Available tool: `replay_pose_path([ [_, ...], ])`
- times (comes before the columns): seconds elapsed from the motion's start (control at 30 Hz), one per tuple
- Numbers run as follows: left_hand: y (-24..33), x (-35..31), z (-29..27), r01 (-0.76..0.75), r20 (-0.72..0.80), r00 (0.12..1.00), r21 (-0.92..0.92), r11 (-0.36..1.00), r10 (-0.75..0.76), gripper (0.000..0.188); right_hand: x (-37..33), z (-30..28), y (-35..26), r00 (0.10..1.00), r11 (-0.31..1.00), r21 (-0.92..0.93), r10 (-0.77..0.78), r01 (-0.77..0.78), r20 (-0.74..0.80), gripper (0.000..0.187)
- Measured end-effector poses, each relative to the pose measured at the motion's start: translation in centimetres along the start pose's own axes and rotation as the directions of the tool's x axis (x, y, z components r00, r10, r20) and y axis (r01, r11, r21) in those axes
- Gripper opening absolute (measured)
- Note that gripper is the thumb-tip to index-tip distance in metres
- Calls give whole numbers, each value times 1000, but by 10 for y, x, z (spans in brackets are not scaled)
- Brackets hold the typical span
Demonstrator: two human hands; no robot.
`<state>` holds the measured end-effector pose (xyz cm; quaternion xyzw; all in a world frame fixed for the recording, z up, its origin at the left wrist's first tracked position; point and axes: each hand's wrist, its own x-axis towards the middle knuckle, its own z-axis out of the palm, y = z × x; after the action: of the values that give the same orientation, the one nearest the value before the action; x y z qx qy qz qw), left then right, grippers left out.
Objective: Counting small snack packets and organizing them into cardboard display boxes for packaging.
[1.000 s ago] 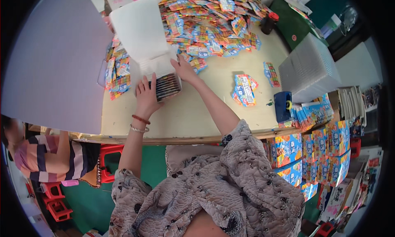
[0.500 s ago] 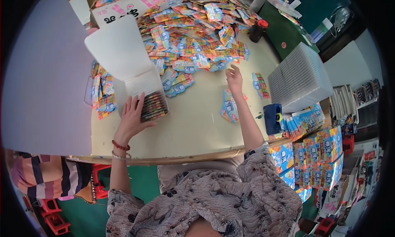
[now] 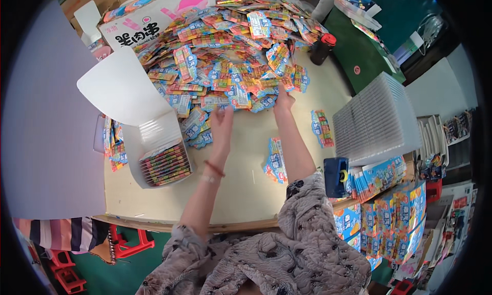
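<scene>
A large heap of small flat colourful packets (image 3: 210, 64) covers the far part of the table. At its near edge my right hand (image 3: 284, 101) has its fingers closed on one packet (image 3: 268, 85). My left hand (image 3: 222, 123) is just short of the heap, fingers loosely bent and parted from the thumb, with nothing visible in it. To its left stands a white box (image 3: 134, 159) with its lid (image 3: 115, 85) raised. A row of packets (image 3: 165, 167) stands on edge in the near part of that box.
Two stray packets, one by my right forearm (image 3: 277, 159) and one farther right (image 3: 321, 128), lie on the table. A stack of translucent white boxes (image 3: 374, 120), a blue tape dispenser (image 3: 336, 177) and a red-capped dark bottle (image 3: 322, 51) stand right. A purple panel (image 3: 51, 131) borders the left.
My left hand has left the white box and moved right to the heap. My right hand has closed on a packet at the heap's edge. The view has shifted.
</scene>
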<state>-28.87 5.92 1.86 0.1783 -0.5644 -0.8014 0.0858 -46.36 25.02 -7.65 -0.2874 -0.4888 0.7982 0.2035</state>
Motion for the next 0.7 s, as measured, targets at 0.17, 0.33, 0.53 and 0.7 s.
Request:
replay_pose_path([
  [0.17,-11,97,13,8,-335,942,55,998,11,52,-51,29,3,994,994,-60,-82,86,68,67],
  [0.33,-20,121,22,-57,-410,901,208,976,140,35,-38,27,-12,975,992,-115,-20,46,220,54],
  [0.53,-48,64,11,-247,-185,954,-45,968,235,23,-42,-41,-61,882,948,-311,205,-71,424,51],
  [0.7,-65,-28,-46,-137,-107,984,61,989,143,21,-75,-79,-89,768,757,-643,343,115,541,42],
])
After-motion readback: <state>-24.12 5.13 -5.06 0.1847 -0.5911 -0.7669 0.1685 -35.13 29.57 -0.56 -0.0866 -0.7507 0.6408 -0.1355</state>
